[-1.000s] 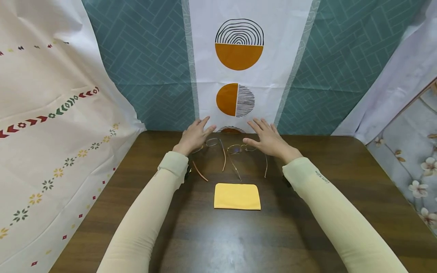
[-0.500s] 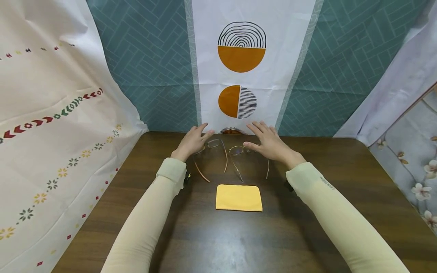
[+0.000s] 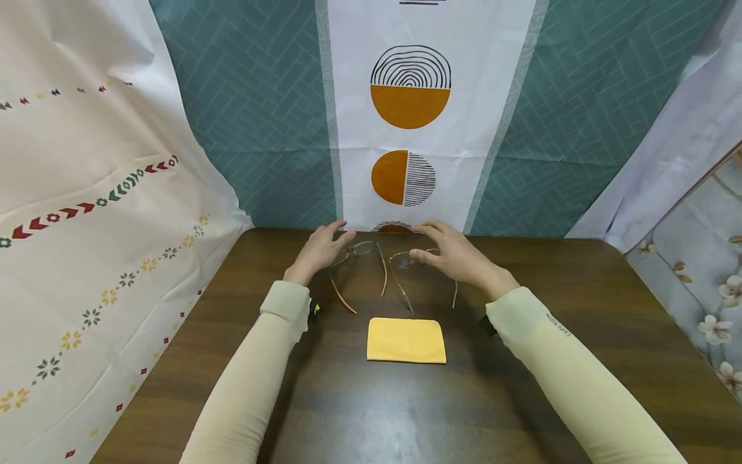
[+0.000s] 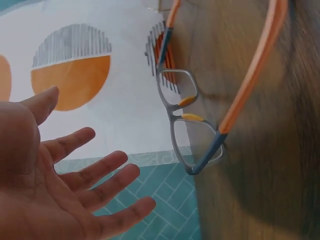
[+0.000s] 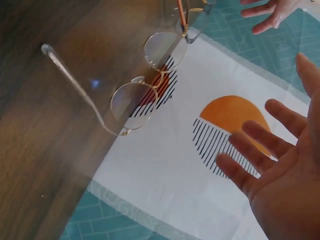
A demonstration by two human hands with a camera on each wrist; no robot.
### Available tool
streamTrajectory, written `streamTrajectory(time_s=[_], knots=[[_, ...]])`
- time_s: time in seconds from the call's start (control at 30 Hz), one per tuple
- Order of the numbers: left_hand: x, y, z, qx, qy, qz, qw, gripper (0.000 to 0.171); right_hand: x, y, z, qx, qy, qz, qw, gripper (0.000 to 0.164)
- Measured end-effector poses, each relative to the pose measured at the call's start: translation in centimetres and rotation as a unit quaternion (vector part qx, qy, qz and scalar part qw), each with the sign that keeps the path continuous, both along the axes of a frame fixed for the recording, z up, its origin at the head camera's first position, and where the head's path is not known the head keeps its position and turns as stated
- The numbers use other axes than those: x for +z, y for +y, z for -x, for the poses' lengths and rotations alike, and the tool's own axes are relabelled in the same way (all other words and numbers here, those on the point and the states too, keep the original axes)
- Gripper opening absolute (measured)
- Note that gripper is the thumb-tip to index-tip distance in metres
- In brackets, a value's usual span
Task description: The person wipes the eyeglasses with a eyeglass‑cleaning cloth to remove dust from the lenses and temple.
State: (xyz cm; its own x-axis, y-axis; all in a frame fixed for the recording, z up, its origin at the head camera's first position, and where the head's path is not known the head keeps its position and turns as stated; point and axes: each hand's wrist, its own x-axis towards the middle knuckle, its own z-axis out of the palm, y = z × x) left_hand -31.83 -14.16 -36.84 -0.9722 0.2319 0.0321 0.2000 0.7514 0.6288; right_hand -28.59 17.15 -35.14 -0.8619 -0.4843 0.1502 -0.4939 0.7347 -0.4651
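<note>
Head view: two open pairs of glasses lie below a person's spread hands on a brown table (image 3: pixel 400 406).
Fingers of the left hand (image 3: pixel 317 254) are parted, near but apart from the orange-armed glasses (image 4: pixel 192 117); the right hand (image 3: pixel 458 258) also has its fingers apart, partly covering the round gold glasses (image 3: pixel 401 260) from above without touching them in the wrist view. Nearer the person than both pairs lies a yellow cloth (image 3: pixel 406 340).

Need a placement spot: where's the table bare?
Bare: table between left sleeve and right sleeve, nearer than the yellow cloth; also outside the right sleeve. Crowded: toward far edge, orange-armed glasses and round gold glasses, side by side.
</note>
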Motion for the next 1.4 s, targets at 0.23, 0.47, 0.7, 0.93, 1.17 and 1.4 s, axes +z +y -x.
streamTrajectory(time_s=[0.23,0.47,0.7,0.93,1.17,1.4], knots=[[-0.7,-0.8,-0.3,0.02,0.0,-0.037,0.9991,0.06,-0.2,-0.5,-1.3,0.0,-0.023,0.014,1.0,0.06],[-1.1,-1.5,-0.6,0.042,0.007,-0.049,0.9979,0.056,-0.3,-1.1,-2.3,0.017,-0.027,0.018,0.999,0.052],[-2.0,-2.3,-0.7,0.061,-0.003,-0.061,0.9962,0.057,-0.5,-1.6,-2.9,0.059,-0.001,0.02,0.998,0.035],[-3.0,-2.5,-0.8,0.084,-0.016,-0.054,0.9949,0.056,-0.8,-1.8,-3.3,0.087,-0.014,0.022,0.996,0.033],[-3.5,-2.9,-0.8,0.084,-0.023,-0.034,0.9956,0.053,-1.5,-2.1,-4.0,0.145,0.016,0.011,0.989,0.029],[-3.5,-3.0,-0.7,0.089,-0.041,-0.025,0.9948,0.05,-1.9,-2.3,-4.7,0.178,0.018,-0.007,0.984,0.027]])
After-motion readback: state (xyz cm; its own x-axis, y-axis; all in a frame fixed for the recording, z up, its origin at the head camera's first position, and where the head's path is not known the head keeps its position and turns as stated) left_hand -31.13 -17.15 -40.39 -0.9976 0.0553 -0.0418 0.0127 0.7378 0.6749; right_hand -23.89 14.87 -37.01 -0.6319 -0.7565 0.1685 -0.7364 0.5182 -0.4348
